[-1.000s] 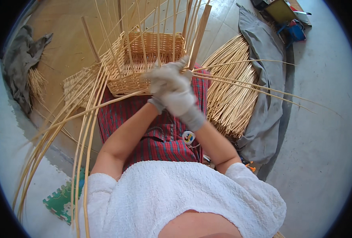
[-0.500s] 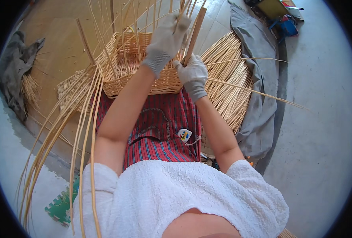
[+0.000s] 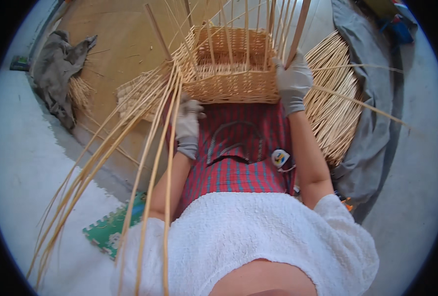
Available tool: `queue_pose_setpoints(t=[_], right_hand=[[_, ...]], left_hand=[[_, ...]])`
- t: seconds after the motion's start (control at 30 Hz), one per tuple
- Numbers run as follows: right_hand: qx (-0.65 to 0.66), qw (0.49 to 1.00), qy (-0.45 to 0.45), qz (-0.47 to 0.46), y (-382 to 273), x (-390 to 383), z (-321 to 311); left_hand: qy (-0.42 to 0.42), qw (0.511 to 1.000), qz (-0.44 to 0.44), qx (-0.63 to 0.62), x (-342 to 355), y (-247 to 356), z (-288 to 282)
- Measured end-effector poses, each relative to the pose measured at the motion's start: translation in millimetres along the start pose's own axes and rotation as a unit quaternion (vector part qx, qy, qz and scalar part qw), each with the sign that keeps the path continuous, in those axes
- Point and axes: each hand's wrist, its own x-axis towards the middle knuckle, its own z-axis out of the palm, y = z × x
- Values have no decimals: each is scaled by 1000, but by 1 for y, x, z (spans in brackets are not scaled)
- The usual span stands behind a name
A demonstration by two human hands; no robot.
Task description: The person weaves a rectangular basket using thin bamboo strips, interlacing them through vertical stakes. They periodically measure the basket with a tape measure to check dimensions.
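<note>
A half-woven wicker basket rests against the checked red cloth over my lap, with upright rods rising from its walls. My right hand, in a pale work glove, is closed around the wooden corner stake at the basket's right front corner. My left hand, gloved too, is low beside the front left corner, partly behind long loose willow rods. Its fingers look bent, but blur and the rods hide whether they grip anything. Those rods fan from the left corner down toward me.
A thick bundle of willow rods lies on grey cloth at the right. Another grey cloth with short sticks is at the left. A green foam mat lies lower left. A round tape measure rests on the checked cloth.
My left hand has come down from the rods above the basket to beside its front left corner. My right hand stays at the corner stake. The whole view has shifted.
</note>
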Motion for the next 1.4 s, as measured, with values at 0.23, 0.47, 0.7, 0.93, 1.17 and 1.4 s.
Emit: queue_pose_setpoints(t=[0.23, 0.47, 0.7, 0.93, 1.17, 1.4], right_hand=[[394, 846, -190, -304, -122, -136, -2], [281, 641, -378, -606, -174, -178, -32], [495, 734, -360, -295, -74, -67, -16], [736, 610, -292, -37, -24, -15, 44], [471, 852, -229, 24, -17, -20, 15], [588, 793, -153, -43, -73, -120, -14]], left_hand=[[164, 947, 75, 266, -14, 79, -24], [-56, 900, 283, 327, -50, 113, 80], [-119, 939, 262, 187, -5, 158, 55], [28, 937, 289, 195, -33, 91, 48], [88, 838, 217, 494, 42, 26, 52], [127, 754, 111, 634, 69, -16, 32]])
